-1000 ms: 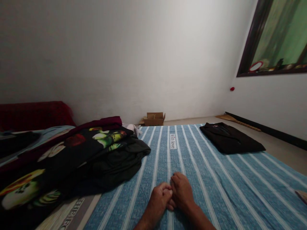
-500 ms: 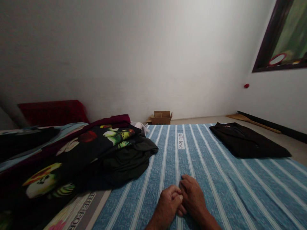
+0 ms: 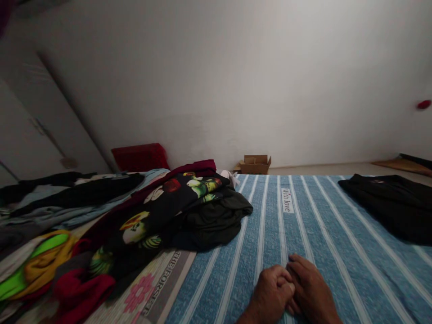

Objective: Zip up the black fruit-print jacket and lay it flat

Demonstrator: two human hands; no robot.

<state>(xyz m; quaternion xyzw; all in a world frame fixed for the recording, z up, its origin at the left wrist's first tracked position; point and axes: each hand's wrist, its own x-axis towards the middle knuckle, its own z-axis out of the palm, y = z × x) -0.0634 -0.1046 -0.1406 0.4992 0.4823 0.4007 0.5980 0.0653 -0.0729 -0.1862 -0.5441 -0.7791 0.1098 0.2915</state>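
Head view: the left hand [image 3: 272, 290] and the right hand [image 3: 312, 285] were together over a striped blue sheet [image 3: 249, 265], nearer the camera than the "With love" label [image 3: 287, 200]. The two hands touched along their inner edges. Fingers of the left hand were narrow, folded inward. Those of the right hand bent downward beneath its raised back; their tips were hidden, so their grip could not be told. Contact between hands and sheet could not be confirmed. The sheet extended on all sides of the label, its white stripes running away from the camera.

To the label's left lay a loose heap: a black garment with a bird print [image 3: 168, 204], a dark green garment [image 3: 216, 220] at the heap's right edge, and a maroon garment [image 3: 197, 167] at its far edge. Farther left of the label, toward the camera, lay yellow cloth [image 3: 50, 261] and red cloth [image 3: 83, 292]. A grey-bordered lettered mat [image 3: 168, 279] showed left of the label, nearer the camera. To the label's right, well apart, lay a flat black garment [image 3: 394, 202]. Beyond the label, slightly left, stood a cardboard box [image 3: 254, 167], its flaps raised.
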